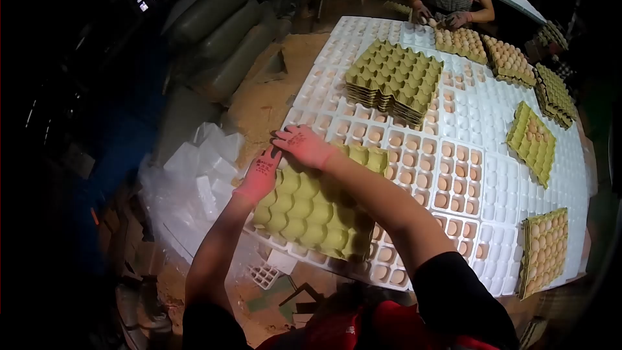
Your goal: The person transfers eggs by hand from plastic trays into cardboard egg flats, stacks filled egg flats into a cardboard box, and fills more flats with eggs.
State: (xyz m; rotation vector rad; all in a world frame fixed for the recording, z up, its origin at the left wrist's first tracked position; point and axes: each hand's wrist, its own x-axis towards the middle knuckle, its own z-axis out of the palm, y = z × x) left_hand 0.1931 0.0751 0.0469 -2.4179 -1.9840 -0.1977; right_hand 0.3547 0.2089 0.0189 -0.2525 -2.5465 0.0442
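My left hand (259,175) and my right hand (304,147), in pink gloves with dark fingertips, meet at the far left corner of a yellow-green egg tray (301,210). Their fingers are bent and close together; what they pinch, if anything, is hidden. My right forearm crosses over the tray, which lies on white foam trays near the table's left edge. Brown eggs (460,171) sit in the white tray cells to the right and beyond.
A stack of empty egg trays (395,78) stands farther back. On the right lie a partly filled tray (532,139) and a full egg tray (545,253). Clear plastic wrap (194,175) hangs at the left. Across the table, a person in gloves (459,19) handles eggs.
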